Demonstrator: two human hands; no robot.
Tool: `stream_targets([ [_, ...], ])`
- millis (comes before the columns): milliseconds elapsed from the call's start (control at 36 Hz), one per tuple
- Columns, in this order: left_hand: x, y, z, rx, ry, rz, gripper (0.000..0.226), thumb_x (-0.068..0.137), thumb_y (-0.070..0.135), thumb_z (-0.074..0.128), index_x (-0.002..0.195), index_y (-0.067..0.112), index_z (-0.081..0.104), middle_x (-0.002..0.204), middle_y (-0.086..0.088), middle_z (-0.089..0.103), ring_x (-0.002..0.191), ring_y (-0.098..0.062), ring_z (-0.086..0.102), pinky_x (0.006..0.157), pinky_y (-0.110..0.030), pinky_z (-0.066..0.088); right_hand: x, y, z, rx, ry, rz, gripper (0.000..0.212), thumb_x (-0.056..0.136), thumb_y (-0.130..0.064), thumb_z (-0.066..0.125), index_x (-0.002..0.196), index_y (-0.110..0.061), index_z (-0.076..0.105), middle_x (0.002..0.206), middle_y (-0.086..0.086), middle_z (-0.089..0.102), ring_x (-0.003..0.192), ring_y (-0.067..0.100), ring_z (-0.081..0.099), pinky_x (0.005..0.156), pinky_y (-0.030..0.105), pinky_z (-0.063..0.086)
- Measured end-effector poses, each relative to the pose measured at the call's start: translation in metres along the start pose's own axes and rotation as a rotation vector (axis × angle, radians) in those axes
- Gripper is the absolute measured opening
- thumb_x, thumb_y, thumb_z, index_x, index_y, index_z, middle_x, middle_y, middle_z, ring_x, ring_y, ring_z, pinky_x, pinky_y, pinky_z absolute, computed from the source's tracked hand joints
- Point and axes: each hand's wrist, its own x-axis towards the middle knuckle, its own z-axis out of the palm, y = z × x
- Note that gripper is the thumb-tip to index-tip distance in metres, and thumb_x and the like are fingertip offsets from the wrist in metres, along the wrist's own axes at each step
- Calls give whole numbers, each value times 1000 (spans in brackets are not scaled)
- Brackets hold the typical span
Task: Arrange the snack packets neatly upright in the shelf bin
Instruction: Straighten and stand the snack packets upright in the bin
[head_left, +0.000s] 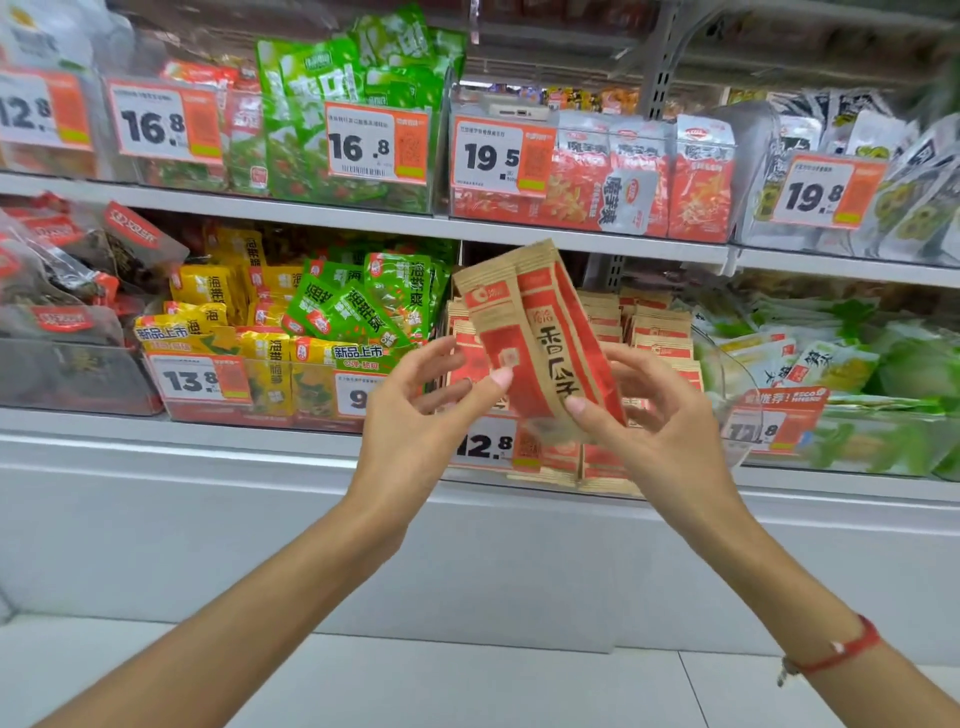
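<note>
**Holding brown-and-red packets before the lower shelf bin**

Gripping from both sides, the left hand (415, 410) and right hand (660, 421) hold up a small bunch of brown-and-red snack packets (535, 338), tilted with their tops leaning left. The left thumb presses on the front of the nearer packet; the right thumb pins the lower edge, with the other fingers curled behind. The bunch sits in front of the clear shelf bin (727, 374) on the lower shelf, where more packets of the same kind (660, 327) stand in rows. A 12.8 price tag (485, 444) hangs on the bin's front. A red string bracelet (836, 649) circles the right wrist.
</note>
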Motion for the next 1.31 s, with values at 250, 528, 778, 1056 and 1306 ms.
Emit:
stream_targets([
  [250,-2,11,31,-319,-154,-76,23,88,29,63,109,22,67,105,3,74,93,-11,71,70,-18,56,5,17,1,-635,186,-539,45,72,-7,79,115,-16,69,106,4,61,102,19,51,86,25,44],
  [528,78,0,38,135,-303,312,24,99,8,50,110,26,61,109,7,69,103,-7,64,89,-26,53,59,12,-13,-327,152,-57,47,88,-30,66,131,-31,47,127,-11,46,114,6,48,96,22,39],
  [778,109,-27,34,485,-502,193,22,97,11,53,117,17,60,123,4,64,113,-12,60,100,-34,48,93,54,-32,-271,-287,188,26,90,-26,65,115,-22,62,105,-6,67,95,5,63,81,18,50],
  [1056,104,-44,29,430,-410,235,26,92,30,61,116,41,59,121,19,59,108,6,57,90,-16,46,129,66,-54,-348,-943,318,25,90,-4,62,109,-19,67,110,-5,71,103,10,66,94,25,51],
  [1306,88,-41,25,530,-377,386,21,95,22,57,102,39,66,97,19,70,94,0,65,81,-26,54,168,96,-22,-755,-697,83,38,95,-12,52,132,-21,56,137,1,55,127,19,49,104,31,39],
])
